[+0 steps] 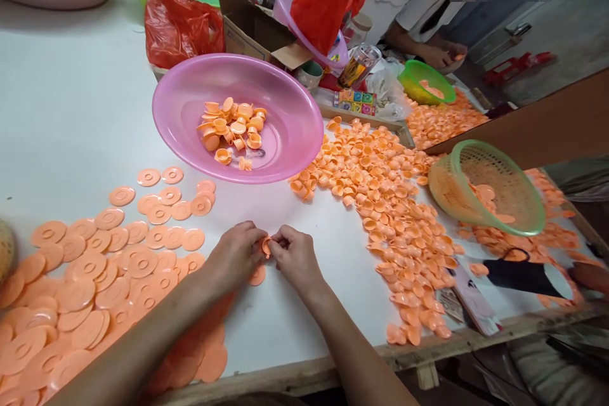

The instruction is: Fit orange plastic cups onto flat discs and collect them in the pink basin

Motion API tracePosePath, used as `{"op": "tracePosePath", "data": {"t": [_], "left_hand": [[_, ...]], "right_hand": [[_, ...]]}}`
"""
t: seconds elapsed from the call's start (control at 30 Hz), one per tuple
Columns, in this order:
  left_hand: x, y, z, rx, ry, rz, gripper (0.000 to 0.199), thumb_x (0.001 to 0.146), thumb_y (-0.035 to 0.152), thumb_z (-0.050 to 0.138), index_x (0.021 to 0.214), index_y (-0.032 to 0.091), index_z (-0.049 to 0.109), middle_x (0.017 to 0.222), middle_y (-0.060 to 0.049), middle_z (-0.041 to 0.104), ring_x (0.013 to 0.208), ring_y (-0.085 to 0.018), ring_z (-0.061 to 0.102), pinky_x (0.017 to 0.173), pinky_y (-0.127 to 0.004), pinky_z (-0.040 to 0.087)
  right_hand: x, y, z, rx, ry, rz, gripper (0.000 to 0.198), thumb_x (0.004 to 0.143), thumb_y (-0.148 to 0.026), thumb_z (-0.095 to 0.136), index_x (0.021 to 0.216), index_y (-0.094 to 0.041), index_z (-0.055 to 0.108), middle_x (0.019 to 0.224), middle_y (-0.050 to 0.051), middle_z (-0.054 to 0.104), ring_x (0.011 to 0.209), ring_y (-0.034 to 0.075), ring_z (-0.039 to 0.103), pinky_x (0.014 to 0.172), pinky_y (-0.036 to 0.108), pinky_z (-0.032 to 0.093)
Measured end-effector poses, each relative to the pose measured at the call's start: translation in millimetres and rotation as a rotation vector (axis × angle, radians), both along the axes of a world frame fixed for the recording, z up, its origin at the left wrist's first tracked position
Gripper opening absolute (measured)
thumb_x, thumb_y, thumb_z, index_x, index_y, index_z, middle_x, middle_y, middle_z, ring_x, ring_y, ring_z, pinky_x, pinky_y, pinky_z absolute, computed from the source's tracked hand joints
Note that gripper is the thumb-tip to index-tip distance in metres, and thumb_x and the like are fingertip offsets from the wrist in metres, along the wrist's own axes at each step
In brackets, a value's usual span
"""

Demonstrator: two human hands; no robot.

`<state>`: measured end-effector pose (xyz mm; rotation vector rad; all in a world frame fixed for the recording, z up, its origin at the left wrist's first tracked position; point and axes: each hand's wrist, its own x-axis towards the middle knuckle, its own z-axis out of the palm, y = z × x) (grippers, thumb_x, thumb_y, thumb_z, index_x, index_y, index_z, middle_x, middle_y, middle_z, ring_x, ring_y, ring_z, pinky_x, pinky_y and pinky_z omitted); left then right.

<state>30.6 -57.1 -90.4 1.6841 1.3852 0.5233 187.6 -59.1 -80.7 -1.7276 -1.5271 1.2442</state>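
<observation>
- Holding a small orange piece [266,246] low over the white table [290,330], between the fingertips of both hands, probably to steady it from two sides
- Curling the left hand [240,252] almost closed, with thumb and finger brought together at the left edge of the piece
- Pinching from the opposite side with the right hand [295,255], fingers bent in and hardly any gap at the tips
- Impossible to tell the firmness of either grip, with much of the piece covered by fingers
- Just below the pinched piece, flat on the table, a lone orange disc [257,276], perhaps set there for easy access
- To the left, partly under the left forearm, a broad spread of overlapping discs [76,293], likely placed for the left hand
- To the right, a long heap of cup-shaped pieces [385,203], seemingly separated from the discs by kind
- Straight ahead, a pink basin [178,111] with a small cluster of orange pieces [238,124] inside, presumably central to suit either hand
</observation>
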Motion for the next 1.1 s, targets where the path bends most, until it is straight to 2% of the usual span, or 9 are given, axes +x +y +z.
{"op": "tracePosePath", "data": {"t": [0.2, 0.43, 0.53, 0.6, 0.73, 0.83, 0.93, 1.03, 1.1], "left_hand": [[3, 9, 15.2, -0.296, -0.208, 0.172, 0.010, 0.071, 0.022, 0.057, 0.067, 0.018, 0.065, 0.068, 0.000, 0.067, 0.064, -0.015, 0.060, 0.059, -0.025, 0.045], [15, -5, -1.2, -0.136, -0.131, 0.255, 0.017, 0.075, 0.026, 0.053, 0.060, 0.018, 0.056, 0.058, 0.003, 0.055, 0.057, -0.011, 0.049, 0.054, -0.023, 0.038], [16, -12, 0.9, -0.099, -0.087, 0.255, 0.016, 0.076, 0.024, 0.051, 0.061, 0.019, 0.054, 0.056, 0.004, 0.054, 0.055, -0.011, 0.049, 0.052, -0.023, 0.037], [14, -9, 15.4, -0.039, -0.080, 0.266, 0.016, 0.076, 0.022, 0.052, 0.061, 0.019, 0.056, 0.054, 0.004, 0.054, 0.053, -0.011, 0.050, 0.051, -0.022, 0.038], [-4, 27, 75.6, 0.287, -0.069, 0.448, 0.012, 0.079, 0.026, 0.058, 0.071, 0.020, 0.064, 0.059, 0.004, 0.058, 0.055, -0.010, 0.054, 0.056, -0.023, 0.043], [-26, 59, 112.4, 0.495, -0.039, 0.593, 0.021, 0.080, 0.032, 0.064, 0.097, 0.021, 0.069, 0.072, 0.003, 0.064, 0.060, -0.011, 0.057, 0.062, -0.024, 0.047], [-39, 52, 105.8, 0.511, 0.038, 0.415, 0.018, 0.081, 0.031, 0.066, 0.096, 0.022, 0.069, 0.074, 0.001, 0.065, 0.063, -0.012, 0.057, 0.063, -0.026, 0.046], [-36, 8, 60.1, 0.364, 0.101, -0.033, 0.014, 0.080, 0.022, 0.066, 0.094, 0.023, 0.070, 0.083, -0.002, 0.067, 0.077, -0.017, 0.060, 0.068, -0.029, 0.045], [-29, -22, 27.7, 0.289, 0.182, -0.197, 0.019, 0.078, 0.013, 0.065, 0.092, 0.024, 0.070, 0.089, -0.004, 0.067, 0.086, -0.021, 0.060, 0.072, -0.032, 0.043]], "right_hand": [[1, -2, 2, 0.011, -0.012, 0.024, 0.014, 0.078, -0.019, 0.052, 0.064, -0.021, 0.051, 0.056, -0.004, 0.058, 0.048, 0.011, 0.051, 0.048, 0.022, 0.041], [-9, -16, -8, 0.205, -0.124, -0.014, 0.018, 0.084, -0.022, 0.049, 0.067, -0.021, 0.050, 0.063, -0.001, 0.058, 0.056, 0.013, 0.051, 0.056, 0.025, 0.043], [5, -3, -5, 0.017, 0.001, 0.082, 0.019, 0.085, -0.031, 0.053, 0.071, -0.020, 0.059, 0.058, -0.002, 0.058, 0.050, 0.013, 0.052, 0.050, 0.025, 0.042], [21, 20, 0, -0.045, 0.024, 0.097, 0.024, 0.084, -0.038, 0.057, 0.070, -0.019, 0.063, 0.054, -0.002, 0.057, 0.046, 0.013, 0.051, 0.047, 0.025, 0.042], [50, 75, 4, 0.372, -0.255, -0.167, 0.020, 0.076, -0.037, 0.067, 0.083, -0.018, 0.068, 0.086, 0.006, 0.066, 0.065, 0.016, 0.057, 0.066, 0.030, 0.049], [61, 92, -3, 0.444, -0.383, -0.119, 0.018, 0.072, -0.028, 0.066, 0.086, -0.018, 0.068, 0.094, 0.008, 0.065, 0.074, 0.018, 0.058, 0.076, 0.034, 0.049], [73, 76, -9, 0.394, -0.360, -0.132, 0.018, 0.071, -0.025, 0.061, 0.086, -0.019, 0.067, 0.087, 0.005, 0.067, 0.075, 0.019, 0.058, 0.076, 0.035, 0.050], [85, 37, -5, 0.252, -0.230, -0.256, 0.019, 0.068, -0.028, 0.063, 0.083, -0.018, 0.070, 0.083, 0.005, 0.069, 0.072, 0.019, 0.061, 0.071, 0.034, 0.052], [84, 9, 3, 0.145, -0.082, -0.288, 0.018, 0.068, -0.030, 0.064, 0.079, -0.018, 0.072, 0.084, 0.006, 0.070, 0.072, 0.020, 0.064, 0.069, 0.033, 0.053]]}}
